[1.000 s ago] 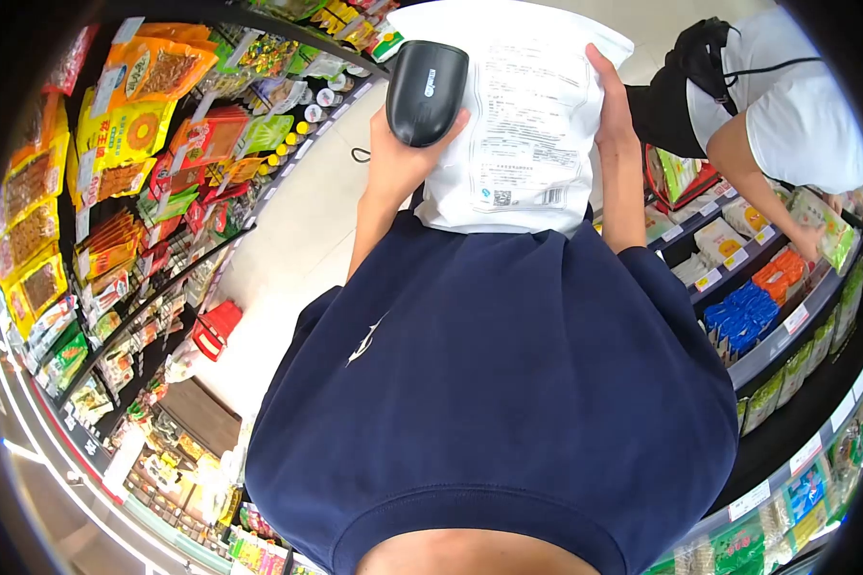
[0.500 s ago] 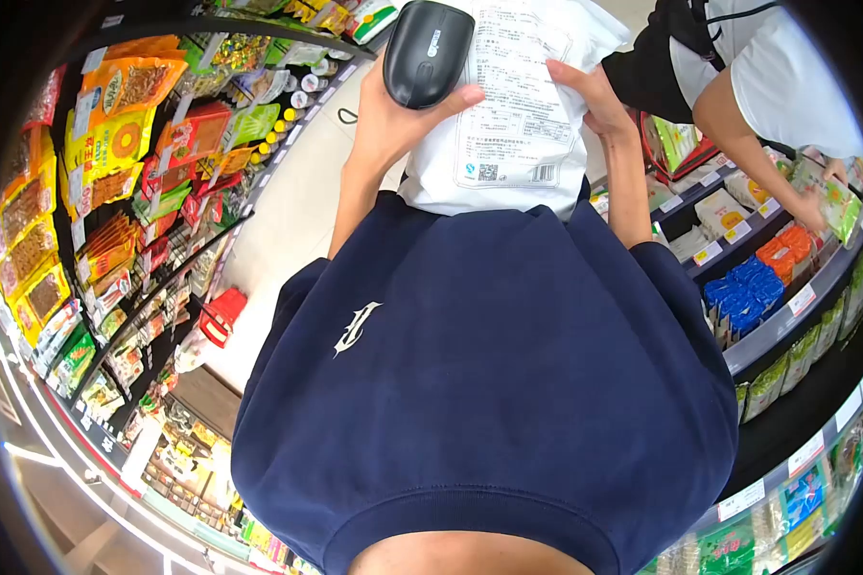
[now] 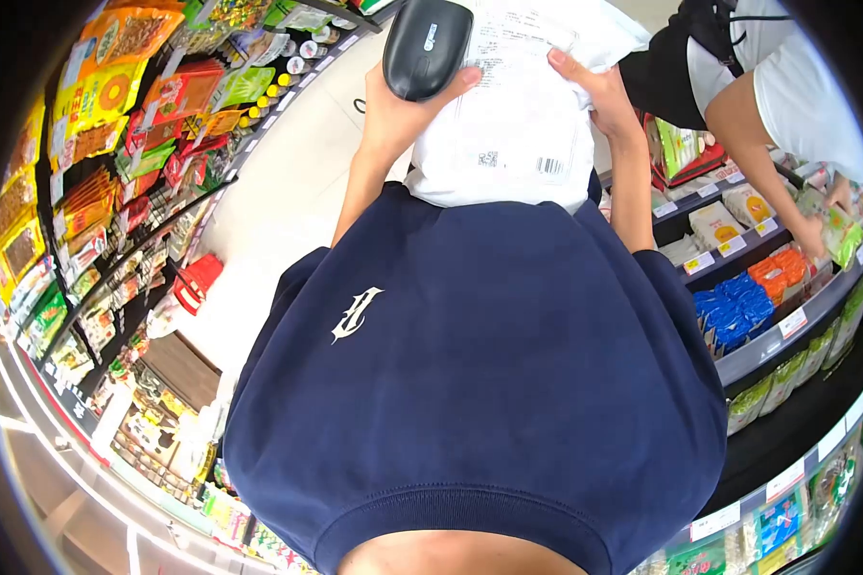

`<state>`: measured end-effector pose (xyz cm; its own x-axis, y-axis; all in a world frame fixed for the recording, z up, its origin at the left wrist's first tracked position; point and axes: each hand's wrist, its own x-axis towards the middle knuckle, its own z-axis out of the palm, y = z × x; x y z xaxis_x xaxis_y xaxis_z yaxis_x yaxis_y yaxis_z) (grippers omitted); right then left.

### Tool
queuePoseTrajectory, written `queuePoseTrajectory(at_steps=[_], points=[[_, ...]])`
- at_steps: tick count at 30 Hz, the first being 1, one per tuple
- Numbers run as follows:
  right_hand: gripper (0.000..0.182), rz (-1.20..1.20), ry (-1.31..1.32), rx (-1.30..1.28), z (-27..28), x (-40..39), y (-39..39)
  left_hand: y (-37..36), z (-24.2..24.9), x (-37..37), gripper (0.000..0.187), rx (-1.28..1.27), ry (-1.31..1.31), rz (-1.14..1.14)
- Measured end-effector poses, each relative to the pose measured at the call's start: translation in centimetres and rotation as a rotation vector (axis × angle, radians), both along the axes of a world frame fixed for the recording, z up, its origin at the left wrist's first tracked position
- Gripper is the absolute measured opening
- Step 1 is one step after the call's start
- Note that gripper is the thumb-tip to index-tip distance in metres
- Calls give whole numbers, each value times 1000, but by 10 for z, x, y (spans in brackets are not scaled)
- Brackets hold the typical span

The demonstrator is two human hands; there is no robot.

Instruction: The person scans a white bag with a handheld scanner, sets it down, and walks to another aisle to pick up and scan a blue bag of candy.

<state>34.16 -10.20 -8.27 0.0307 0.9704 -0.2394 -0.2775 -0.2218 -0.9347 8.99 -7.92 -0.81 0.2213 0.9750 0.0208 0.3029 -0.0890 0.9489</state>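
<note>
A white bag [image 3: 513, 115] rests against the navy sweatshirt [image 3: 479, 364], barcode side up. The right hand [image 3: 599, 91] pinches its upper edge with fingers closed on it, beside the left hand [image 3: 403, 115] wrapped around a black scanner [image 3: 427, 46]. Beyond, another person's arm [image 3: 767, 163] reaches into a shelf [image 3: 786, 316].
</note>
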Motion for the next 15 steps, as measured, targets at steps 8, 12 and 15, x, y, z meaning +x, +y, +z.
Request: queuePoseTrajectory(at_steps=[8, 12, 15], points=[[53, -21, -54, 31, -3, -9, 2, -13, -6, -11, 32, 87, 35, 7], [52, -73, -54, 9, 1, -19, 1, -16, -2, -17, 32, 97, 96, 11], [55, -62, -69, -48, -5, -22, -3, -19, -7, -25, 33, 74, 98, 10]])
